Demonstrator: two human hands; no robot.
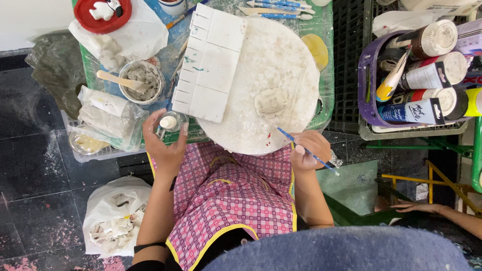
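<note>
Left hand (163, 145): fingers curled around a small clear bottle (170, 122) with a white cap, held upright just off the near-left edge of the round white board (281, 55). Left of this hand lie clear plastic bags (108, 118); beyond it stands a bowl of grey paste (142, 82) with a wooden stick in it.

A white divided palette (210, 62) rests tilted across the left part of the board.

Right hand (309, 149): closed in a pen grip on a thin blue-handled brush (306, 150).

Key relation: the pale moulded piece (270, 102) lies flat on the board, directly ahead of the right hand and near it. The brush's long axis runs diagonally, bristle end up-left toward the piece. The right hand is the nearer.

Far right: a purple basket (365, 80) holds paint bottles lying on their sides. Another person's hand (414, 206) rests low at the right.
</note>
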